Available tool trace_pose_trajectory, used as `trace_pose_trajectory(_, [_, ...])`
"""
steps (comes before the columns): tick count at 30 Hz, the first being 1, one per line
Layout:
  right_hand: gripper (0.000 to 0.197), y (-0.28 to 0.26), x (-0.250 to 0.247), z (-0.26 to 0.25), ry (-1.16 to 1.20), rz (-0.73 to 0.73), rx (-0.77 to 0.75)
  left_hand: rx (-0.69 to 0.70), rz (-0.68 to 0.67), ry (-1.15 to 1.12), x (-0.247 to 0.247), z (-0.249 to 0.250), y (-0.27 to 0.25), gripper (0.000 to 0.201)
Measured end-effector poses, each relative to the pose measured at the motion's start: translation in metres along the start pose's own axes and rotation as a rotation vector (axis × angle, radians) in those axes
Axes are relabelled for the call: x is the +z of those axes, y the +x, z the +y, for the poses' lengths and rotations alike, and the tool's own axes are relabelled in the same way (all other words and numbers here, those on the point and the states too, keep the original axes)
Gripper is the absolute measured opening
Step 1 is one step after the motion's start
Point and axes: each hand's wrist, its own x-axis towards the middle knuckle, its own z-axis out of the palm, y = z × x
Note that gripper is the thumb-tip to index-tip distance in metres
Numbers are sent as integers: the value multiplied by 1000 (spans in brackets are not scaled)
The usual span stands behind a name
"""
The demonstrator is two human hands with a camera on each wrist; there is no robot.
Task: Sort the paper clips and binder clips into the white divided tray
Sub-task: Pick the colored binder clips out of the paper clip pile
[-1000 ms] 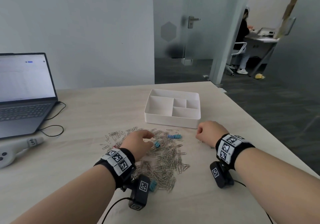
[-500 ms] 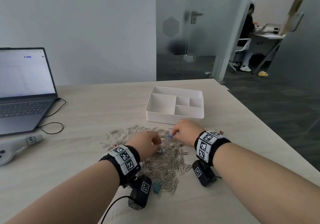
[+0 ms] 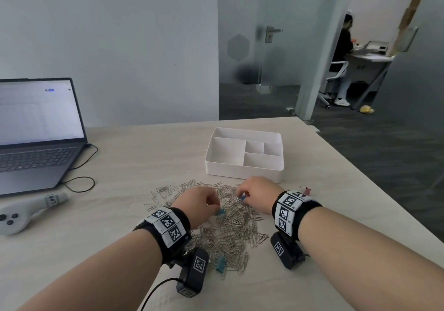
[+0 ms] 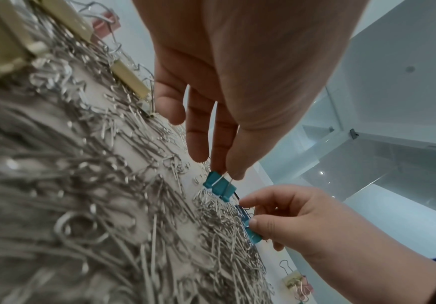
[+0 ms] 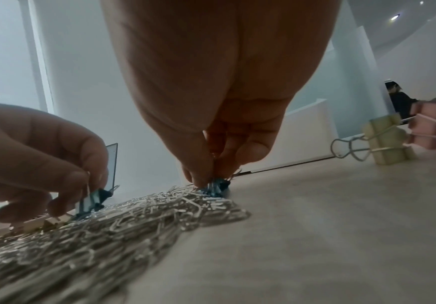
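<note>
While both hands work over the heap of paper clips (image 3: 228, 224), each grip is closed on a binder clip. The left hand (image 3: 199, 205) pinches the wire handle of a teal binder clip (image 4: 219, 188) between thumb and fingertips, the clip's body touching the top of the heap. The right hand (image 3: 255, 194) pinches a blue binder clip (image 4: 249, 228) at the heap's far right edge, fingers curled round it.

The white divided tray (image 3: 242, 173) stands just beyond the heap, its near wall close to the right hand's knuckles; all compartments show bare floors. Bare table (image 3: 134, 166) lies between the heap and the tray's left side.

Another teal binder clip (image 3: 220, 266) lies at the heap's near edge, beside the left wrist camera. To the right of the heap, apart from it, a cream binder clip (image 5: 385, 142) and a pink binder clip (image 5: 429, 125) rest touching each other, near the table's right edge. More cream and pink clips show at the heap's left side in the left wrist view.

Well to the left of the heap sit a laptop (image 3: 36, 133), its cable (image 3: 79, 183) and a white handheld controller (image 3: 26, 211).
</note>
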Motion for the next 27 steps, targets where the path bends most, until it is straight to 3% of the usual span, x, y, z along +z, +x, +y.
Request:
trace_pose_trajectory(14, [16,-31,-2,16,305,452,-25,-30,71,-96,1,9,-6,10])
trace_pose_trajectory(19, [10,-38,-2,32,506,318,227,-1,92,-142,1,16,-8,8])
trace_pose_trajectory(23, [9,-46,-1,54,763,308,369,0,76,-155,2,16,-9,3])
trace_pose_trajectory(27, [12,-55,0,69,653,282,427,-6,68,-167,1,16,-9,7])
